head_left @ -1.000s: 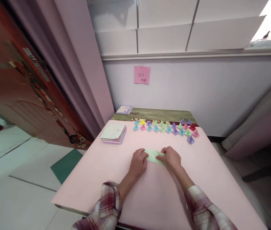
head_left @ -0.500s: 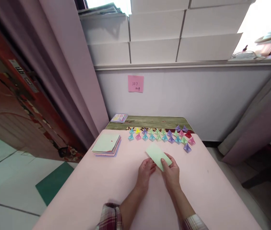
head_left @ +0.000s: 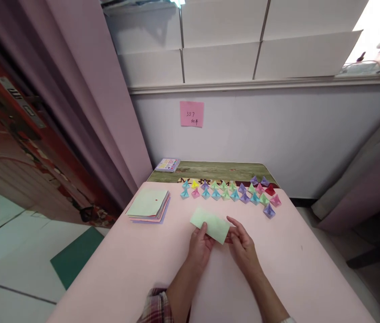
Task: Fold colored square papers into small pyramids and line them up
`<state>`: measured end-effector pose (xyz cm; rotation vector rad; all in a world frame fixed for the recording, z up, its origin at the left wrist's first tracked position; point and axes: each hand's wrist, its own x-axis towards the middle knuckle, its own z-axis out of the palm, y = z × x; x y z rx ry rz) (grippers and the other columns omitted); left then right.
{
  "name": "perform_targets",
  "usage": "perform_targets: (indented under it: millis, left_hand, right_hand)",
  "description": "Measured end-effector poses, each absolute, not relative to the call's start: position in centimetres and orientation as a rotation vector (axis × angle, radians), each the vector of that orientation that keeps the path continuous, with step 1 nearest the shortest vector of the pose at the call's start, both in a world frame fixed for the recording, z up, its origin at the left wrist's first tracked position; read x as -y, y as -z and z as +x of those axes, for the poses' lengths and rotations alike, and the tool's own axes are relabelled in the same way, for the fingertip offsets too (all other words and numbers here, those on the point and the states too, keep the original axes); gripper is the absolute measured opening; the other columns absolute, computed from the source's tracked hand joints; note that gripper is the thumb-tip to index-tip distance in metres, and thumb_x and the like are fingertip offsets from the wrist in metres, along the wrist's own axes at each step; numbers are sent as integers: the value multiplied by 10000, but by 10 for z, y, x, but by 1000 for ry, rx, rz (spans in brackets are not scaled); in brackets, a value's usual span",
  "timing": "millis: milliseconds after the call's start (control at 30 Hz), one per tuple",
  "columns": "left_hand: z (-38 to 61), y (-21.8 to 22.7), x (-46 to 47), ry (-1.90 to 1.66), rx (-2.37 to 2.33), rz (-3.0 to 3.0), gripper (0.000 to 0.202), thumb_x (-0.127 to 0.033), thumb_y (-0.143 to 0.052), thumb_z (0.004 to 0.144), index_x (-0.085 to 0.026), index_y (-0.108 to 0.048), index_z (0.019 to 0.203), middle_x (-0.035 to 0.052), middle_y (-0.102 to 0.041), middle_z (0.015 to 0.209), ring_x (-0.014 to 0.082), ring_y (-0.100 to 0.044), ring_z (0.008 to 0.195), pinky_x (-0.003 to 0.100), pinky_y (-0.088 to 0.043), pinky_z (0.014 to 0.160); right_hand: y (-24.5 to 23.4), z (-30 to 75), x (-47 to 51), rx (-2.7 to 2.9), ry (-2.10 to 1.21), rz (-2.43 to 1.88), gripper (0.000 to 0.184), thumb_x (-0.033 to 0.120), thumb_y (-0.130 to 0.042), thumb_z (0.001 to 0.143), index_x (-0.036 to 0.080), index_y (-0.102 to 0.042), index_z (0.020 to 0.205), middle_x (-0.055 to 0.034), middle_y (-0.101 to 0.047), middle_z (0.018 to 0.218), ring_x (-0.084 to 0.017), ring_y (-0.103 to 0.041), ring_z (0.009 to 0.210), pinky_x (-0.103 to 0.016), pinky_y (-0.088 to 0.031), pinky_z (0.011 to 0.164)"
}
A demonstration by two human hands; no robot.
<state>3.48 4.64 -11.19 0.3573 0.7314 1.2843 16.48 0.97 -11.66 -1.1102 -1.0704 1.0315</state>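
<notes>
A pale green sheet of paper [head_left: 214, 225], folded into a narrow rectangle, is held above the pink tabletop. My left hand [head_left: 199, 249] grips its lower left side, thumb on top and the other fingers underneath. Close by the paper's right end is my right hand [head_left: 244, 251], with index finger and thumb apart; some of its fingertips reach the paper's edge or just behind it. Beyond the hands, several small folded paper pieces [head_left: 216, 194] in blue, green, purple, pink, yellow and red stand in rows.
A stack of coloured paper sheets [head_left: 147, 204] lies on the left of the pink-covered table [head_left: 136, 269]. At the far left corner is a printed pack [head_left: 168, 164]. A pink note [head_left: 191, 114] is stuck on the wall, and a purple curtain [head_left: 109, 89] hangs at left.
The green paper has turned and passed from my right hand's grip to my left hand's. My right hand has loosened and its index finger has lifted. The view has shifted slightly.
</notes>
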Motion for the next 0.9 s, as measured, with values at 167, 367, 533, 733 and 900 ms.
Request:
perform_targets:
  millis: [167,367,533,733,900]
  left_hand:
    - [32,112,-48,-1226,-691,429,351,-244,-777,691,-129,-662,1002,117,-715,1025,240,-670,949,367,-526,866]
    - [33,116,-48,-1188,-734,474,334,-194,-808,622,-106,-688,920,118,-730,950,234,-680,866,351,-524,818]
    - [31,114,-48,-1137,-726,465,320,-217,-803,635,-105,-688,912,118,-730,925,227,-680,857,334,-526,805]
    - [29,109,-48,-1100,-694,454,316,-287,-768,694,-97,-676,930,129,-728,916,251,-690,866,386,-546,828]
    - [31,105,-45,-1099,-700,504,387,-387,-726,741,-75,-671,964,157,-724,929,257,-693,857,404,-540,835]
  right_hand:
    - [130,171,-13,1274,-899,-1180,356,343,-572,823,225,-635,1153,-49,-668,903,-183,-623,778,-288,-523,699]
    - [129,175,-15,1315,-915,-1172,214,294,-649,773,219,-698,967,-41,-640,889,-146,-586,662,-257,-494,602]
    - [128,175,-16,1322,-877,-1232,168,326,-677,746,207,-703,862,-51,-652,885,-142,-567,626,-252,-471,563]
    - [128,170,-16,1179,-837,-1378,300,485,-687,742,185,-681,751,-27,-641,682,-143,-530,551,-240,-428,501]
    - [129,167,-16,1021,-922,-1349,366,533,-687,735,173,-625,758,-1,-605,613,-125,-501,511,-221,-393,462]
